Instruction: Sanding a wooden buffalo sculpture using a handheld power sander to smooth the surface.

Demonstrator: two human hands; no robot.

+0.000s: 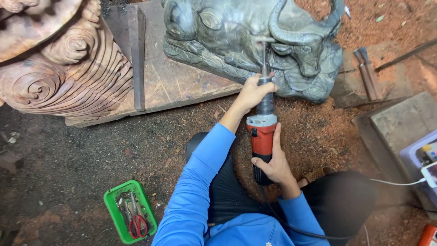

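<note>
A dark grey carved buffalo sculpture [227,36] stands on a wooden plank at the top centre. I hold a red and grey die grinder [262,132] pointed up at it, its long bit touching the carving below the horn. My left hand [254,91] grips the grinder's black neck near the bit. My right hand [273,161] wraps the red body lower down, by the black cord end. Both arms wear blue sleeves.
A reddish carved wooden piece with spirals [59,68] fills the top left. A green tray [129,210] with red-handled scissors and bits lies on the dirt floor, bottom left. Wooden blocks [400,120], a phone on a cable [430,173] and red sawdust lie right.
</note>
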